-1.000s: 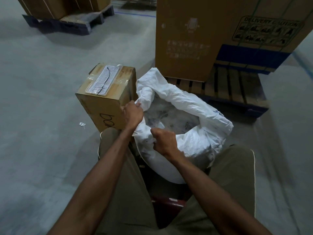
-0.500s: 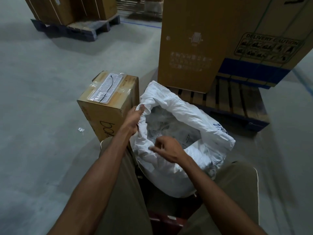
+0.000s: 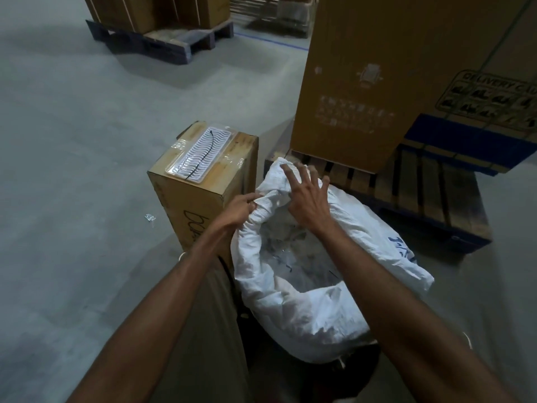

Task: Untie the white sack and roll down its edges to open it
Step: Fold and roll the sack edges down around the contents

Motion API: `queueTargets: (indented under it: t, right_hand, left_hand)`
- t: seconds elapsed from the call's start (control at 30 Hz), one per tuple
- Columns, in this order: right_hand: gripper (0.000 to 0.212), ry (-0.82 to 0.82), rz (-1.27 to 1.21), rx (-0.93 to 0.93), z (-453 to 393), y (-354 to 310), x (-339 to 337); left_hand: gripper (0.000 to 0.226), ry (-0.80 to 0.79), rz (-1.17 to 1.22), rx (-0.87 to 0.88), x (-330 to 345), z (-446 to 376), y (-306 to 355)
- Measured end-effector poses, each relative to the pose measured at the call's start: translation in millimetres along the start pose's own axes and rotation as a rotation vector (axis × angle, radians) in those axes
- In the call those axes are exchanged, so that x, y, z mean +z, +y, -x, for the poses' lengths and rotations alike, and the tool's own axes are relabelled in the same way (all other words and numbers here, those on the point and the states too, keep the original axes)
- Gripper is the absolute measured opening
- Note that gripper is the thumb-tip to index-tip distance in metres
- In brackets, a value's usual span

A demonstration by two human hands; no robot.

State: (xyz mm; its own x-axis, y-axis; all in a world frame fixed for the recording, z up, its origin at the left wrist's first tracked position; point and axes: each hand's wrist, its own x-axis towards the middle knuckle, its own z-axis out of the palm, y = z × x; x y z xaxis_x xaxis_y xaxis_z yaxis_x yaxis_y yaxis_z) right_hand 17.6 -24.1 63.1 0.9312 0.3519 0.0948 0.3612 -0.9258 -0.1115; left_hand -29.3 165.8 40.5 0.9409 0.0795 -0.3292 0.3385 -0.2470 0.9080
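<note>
The white sack stands on the floor between my knees, its mouth open and its rim partly rolled down. Clear plastic-wrapped items show inside. My left hand pinches the rolled rim on the sack's left side. My right hand hovers over the far part of the mouth with fingers spread, holding nothing, its fingertips near the raised far flap.
A small cardboard box with a white plastic tray taped on top stands touching the sack's left. Behind the sack a wooden pallet carries a tall carton. Another loaded pallet sits far left. Grey concrete floor extends left.
My right hand let go of the near rim and moved across the mouth to the far flap, fingers now spread. My left hand keeps its grip on the left rim.
</note>
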Motion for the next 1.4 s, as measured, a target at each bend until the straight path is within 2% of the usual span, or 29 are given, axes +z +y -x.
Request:
queueTargets:
  t: [0.1, 0.13, 0.17, 0.23, 0.27, 0.3, 0.37, 0.43, 0.47, 0.57, 0.6, 0.67, 0.7, 0.77, 0.8, 0.9, 0.97, 1.0, 1.07, 1.13, 1.23, 1.3, 1.33, 1.4]
  right_hand:
    - [0.063, -0.048, -0.018, -0.116, -27.9, 13.6, 6.2]
    - [0.06, -0.037, -0.045, -0.138, -33.8, 16.0, 7.5]
    - [0.057, -0.019, -0.056, -0.153, -39.1, 18.1, 8.9]
    - [0.049, 0.034, -0.048, -0.174, -46.6, 22.2, 10.1]
    - [0.045, 0.068, -0.062, -0.175, -48.5, 25.0, 10.1]
    - [0.041, 0.103, -0.095, -0.17, -49.3, 29.0, 10.0]
    - [0.03, 0.145, -0.182, -0.136, -48.5, 39.5, 5.9]
    - [0.022, 0.092, -0.323, -0.034, -49.3, 54.3, -1.1]
    - [0.025, 0.043, -0.427, 0.037, -50.7, 63.2, -4.6]
    - [0.053, -0.047, -0.627, 0.179, -54.1, 93.3, -16.8]
    - [0.051, -0.082, -0.631, 0.182, -54.2, 100.3, -19.7]
    - [0.031, -0.152, -0.58, 0.192, -51.1, 103.1, -26.7]
    - [0.023, -0.165, -0.543, 0.209, -49.8, 101.8, -29.1]
    - [0.024, -0.198, -0.485, 0.237, -48.5, 98.4, -31.3]
    - [0.029, -0.241, -0.496, 0.246, -48.8, 99.9, -29.5]
    - [0.064, -0.389, -0.653, 0.224, -44.4, 105.2, -31.5]
    - [0.085, -0.477, -0.69, 0.19, -35.8, 99.0, -36.4]
    - [0.086, -0.495, -0.639, 0.149, -33.8, 96.6, -36.4]
    - [0.076, -0.483, -0.498, 0.106, -35.0, 100.3, -27.7]
    - [0.057, -0.417, -0.386, 0.091, -36.1, 100.6, -20.8]
    - [0.038, -0.325, -0.42, 0.093, -33.5, 85.3, -19.3]
    - [0.037, -0.235, -0.459, 0.169, -33.9, 75.9, -17.4]
    - [0.041, -0.204, -0.474, 0.231, -35.8, 74.3, -14.6]
    - [0.044, -0.216, -0.482, 0.346, -40.6, 75.8, -7.1]
  left_hand:
    - [0.033, 0.002, -0.013, 0.022, -1.5, -5.3, 10.6]
    - [0.037, -0.007, -0.081, 0.046, 1.6, -5.5, 15.0]
    - [0.053, -0.01, -0.234, 0.072, 6.7, -5.9, 17.6]
    - [0.078, 0.11, -0.637, 0.144, 20.8, -9.3, 15.6]
    - [0.072, 0.18, -0.771, 0.222, 29.6, -11.8, 15.9]
    - [0.055, 0.219, -0.833, 0.282, 36.8, -14.5, 17.9]
    - [0.023, 0.234, -0.865, 0.329, 46.6, -21.4, 22.8]
    - [0.013, 0.237, -0.842, 0.338, 46.1, -25.3, 23.4]
    - [0.01, 0.248, -0.794, 0.34, 41.5, -26.5, 22.4]
    - [0.012, 0.26, -0.56, 0.295, 18.4, -28.4, 19.4]
    - [0.015, 0.244, -0.437, 0.255, 10.6, -28.7, 18.9]
    - [0.027, 0.186, -0.23, 0.178, 2.2, -27.8, 20.7]
    - [0.031, 0.161, -0.181, 0.166, 0.7, -29.7, 20.1]
    - [0.022, 0.093, -0.168, 0.182, -2.6, -34.4, 19.0]
    - [0.018, 0.019, -0.202, 0.215, -4.8, -35.5, 18.2]
    - [0.035, -0.221, -0.355, 0.251, -8.7, -35.0, 16.9]
    - [0.055, -0.227, -0.528, 0.258, -6.4, -30.2, 18.5]
    - [0.06, -0.2, -0.607, 0.289, -4.3, -29.4, 18.5]
    - [0.056, -0.131, -0.685, 0.298, -0.4, -31.5, 18.4]
    - [0.048, -0.037, -0.84, 0.251, 5.1, -30.6, 25.6]
    - [0.035, 0.16, -1.165, 0.175, 19.8, -21.2, 47.0]
    - [0.026, 0.202, -1.227, 0.221, 36.1, -20.3, 55.5]
    - [0.031, 0.189, -1.2, 0.279, 45.4, -21.2, 55.4]
    - [0.065, 0.103, -1.134, 0.345, 65.7, -24.0, 46.5]
